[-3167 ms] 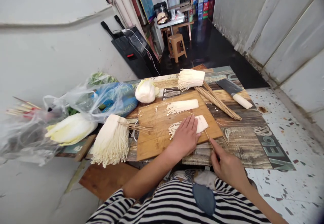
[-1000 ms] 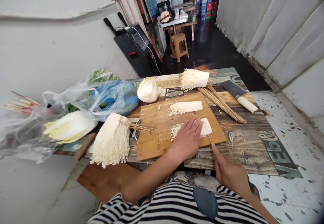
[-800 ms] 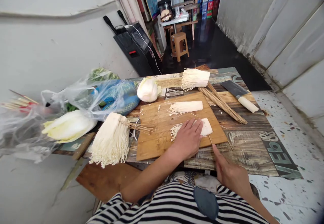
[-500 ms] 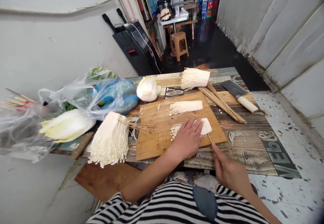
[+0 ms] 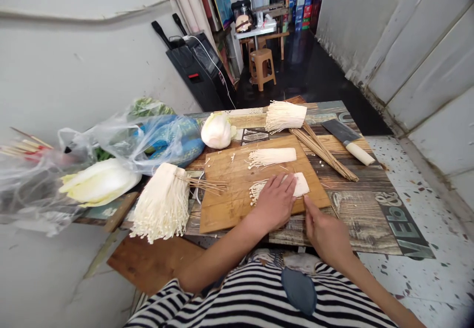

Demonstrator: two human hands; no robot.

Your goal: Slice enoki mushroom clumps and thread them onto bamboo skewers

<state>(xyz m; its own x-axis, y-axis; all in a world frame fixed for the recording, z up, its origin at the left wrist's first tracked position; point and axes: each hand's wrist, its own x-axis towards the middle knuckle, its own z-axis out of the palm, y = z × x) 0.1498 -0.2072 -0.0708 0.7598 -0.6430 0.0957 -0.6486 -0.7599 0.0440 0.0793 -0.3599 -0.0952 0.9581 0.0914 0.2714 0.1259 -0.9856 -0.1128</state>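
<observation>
My left hand (image 5: 277, 200) lies flat over a thin bunch of enoki mushrooms (image 5: 301, 184), pressing it onto the wooden cutting board (image 5: 229, 209). Only the bunch's root end and some of its caps show around the hand. At the root end, my right hand (image 5: 328, 226) is closed in a pinch on a bamboo skewer, whose visible length is now almost nil between fingertips and mushroom. A second enoki bunch (image 5: 276, 156) rests on the board just behind. To the left, a skewered stack of enoki (image 5: 161, 204) has several skewer ends sticking out over the board.
More enoki (image 5: 285, 115) sits behind the board, beside a pile of loose skewers (image 5: 326, 155). A cleaver (image 5: 348, 140) lies at the right. Napa cabbage pieces (image 5: 101, 182), a round cabbage end (image 5: 217, 130) and plastic bags (image 5: 166, 138) occupy the left. One loose skewer (image 5: 335, 211) lies by the board's right corner.
My right hand has moved left and up to the root end of the bunch, and the skewer length showing has shrunk as it goes in. My left hand stays put.
</observation>
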